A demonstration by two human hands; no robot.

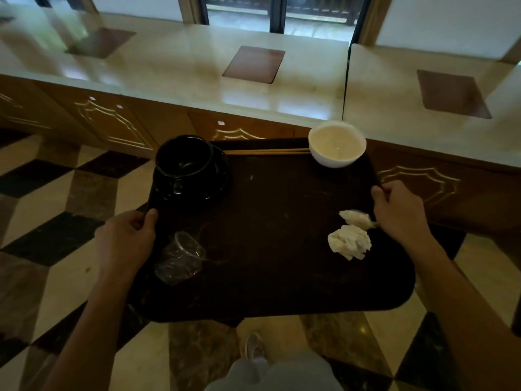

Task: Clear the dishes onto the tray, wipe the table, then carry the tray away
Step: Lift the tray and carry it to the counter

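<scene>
I hold a dark brown tray (270,227) in the air above the floor. My left hand (127,238) grips its left edge and my right hand (400,213) grips its right edge. On the tray stand a black cup (183,162) on a black saucer (217,179) at the far left and a white bowl (337,143) at the far right. Wooden chopsticks (265,150) lie along the far rim between them. A clear plastic cup (180,258) lies on its side near my left hand. Two crumpled white napkins (349,241) rest near my right hand.
A long pale stone counter (174,77) with dark square insets and carved wooden cabinet fronts (107,122) runs just beyond the tray. Windows rise behind it. The floor (56,210) is glossy checkered tile. My shoe (255,348) shows below the tray.
</scene>
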